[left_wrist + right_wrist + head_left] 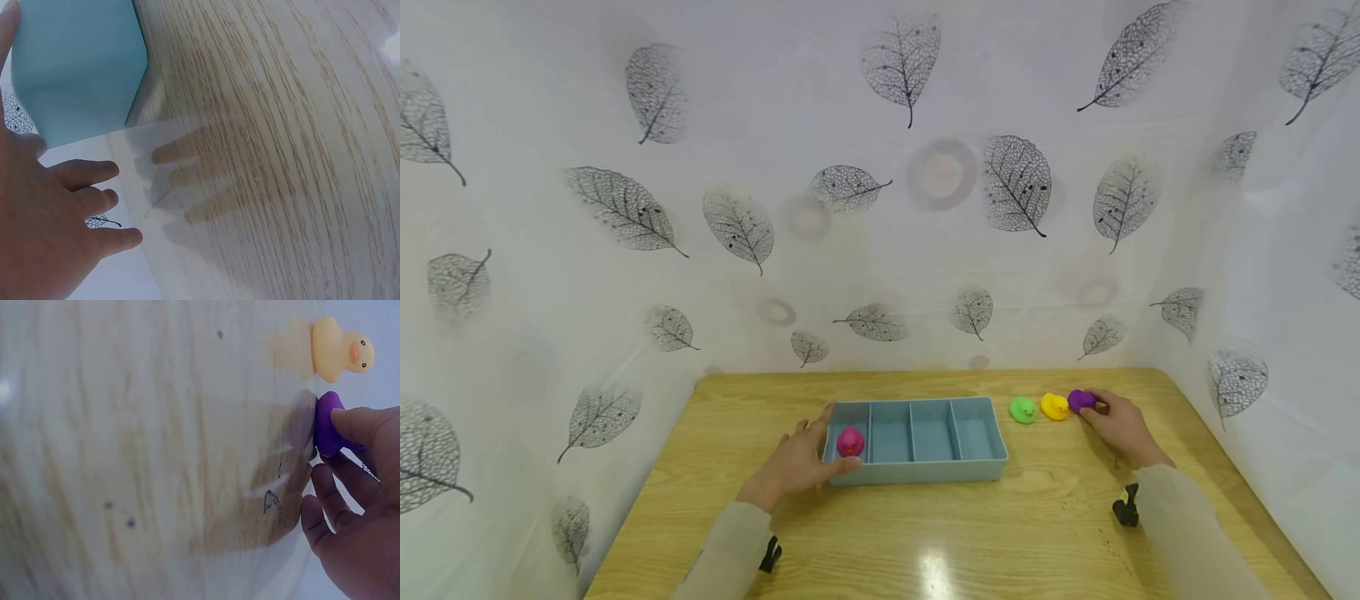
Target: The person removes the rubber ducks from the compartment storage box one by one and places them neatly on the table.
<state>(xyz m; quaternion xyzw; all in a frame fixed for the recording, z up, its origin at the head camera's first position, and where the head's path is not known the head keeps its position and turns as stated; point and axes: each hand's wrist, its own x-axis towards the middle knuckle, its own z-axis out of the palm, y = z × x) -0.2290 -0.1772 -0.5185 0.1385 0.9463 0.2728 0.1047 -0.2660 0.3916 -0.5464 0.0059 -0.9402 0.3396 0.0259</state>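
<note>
My left hand [796,460] holds the left end of a light blue divided box [917,472], thumb at the front rim and index finger at the back corner. The left wrist view shows the other fingers [119,240] spread out past the end wall of the box. A pink rubber duck [850,442] sits in the leftmost compartment. At the right, my right hand [1122,427] pinches a purple rubber duck [328,424] between thumb and fingers. The thumb and hand partly cover that duck.
A yellow rubber duck [1054,407] stands just left of the purple one, and a green rubber duck [1022,410] sits between it and the box. Behind the wooden table [917,533] hangs a white leaf-print sheet [820,100], which also lines both sides.
</note>
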